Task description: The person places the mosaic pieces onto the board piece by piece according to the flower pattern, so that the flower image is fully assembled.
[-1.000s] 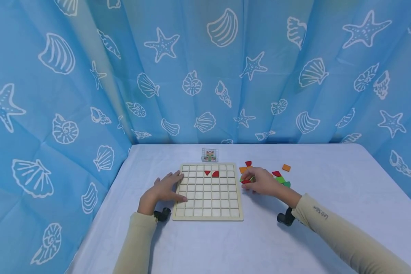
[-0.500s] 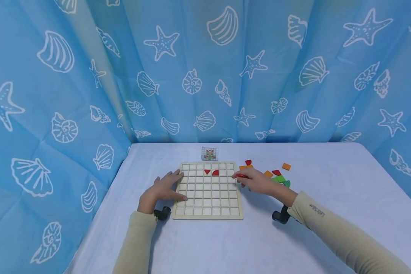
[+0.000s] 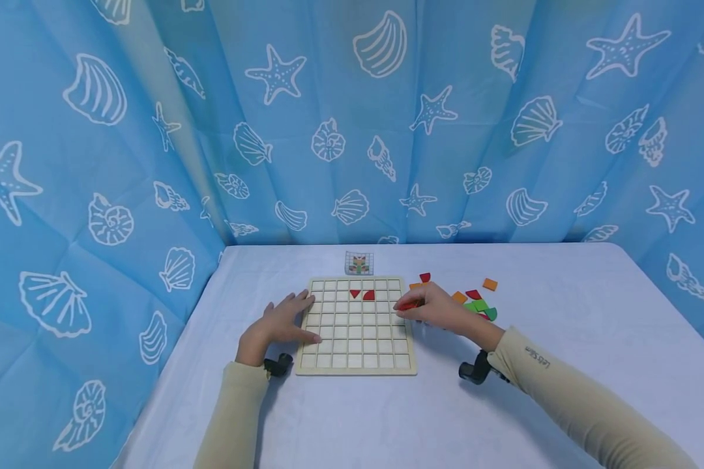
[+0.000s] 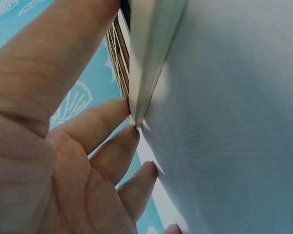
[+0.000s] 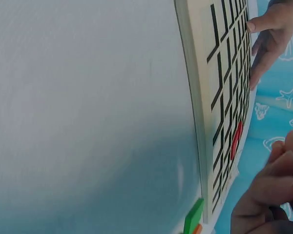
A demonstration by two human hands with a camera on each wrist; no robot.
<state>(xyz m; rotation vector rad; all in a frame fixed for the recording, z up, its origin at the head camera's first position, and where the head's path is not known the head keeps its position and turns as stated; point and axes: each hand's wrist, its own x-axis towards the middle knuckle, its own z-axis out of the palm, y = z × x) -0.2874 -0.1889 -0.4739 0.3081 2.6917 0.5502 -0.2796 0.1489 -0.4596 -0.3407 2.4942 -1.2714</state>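
Note:
A pale grid board (image 3: pixel 356 372) lies on the table with a red triangle piece (image 3: pixel 354 294) and a red rounded piece (image 3: pixel 369 296) in its upper rows. My left hand (image 3: pixel 278 322) rests on the board's left edge, fingers spread; in the left wrist view its fingertips (image 4: pixel 118 108) touch the board's side. Over the right edge, my right hand (image 3: pixel 437 309) pinches a small red piece (image 3: pixel 409 305) between thumb and fingers. The piece's exact shape is mostly covered. In the right wrist view the right hand (image 5: pixel 271 195) is raised above the board, its piece hidden.
Loose orange, red and green pieces (image 3: pixel 478 305) lie right of the board, partly behind my right hand. A lone orange piece (image 3: pixel 490 284) sits farther out. Behind the board lies a small pattern card (image 3: pixel 359 263). A blue shell-print curtain (image 3: pixel 328 182) borders the table.
My right hand has moved left from the loose pieces to the board's right edge, carrying the red piece. The left hand has stayed in place.

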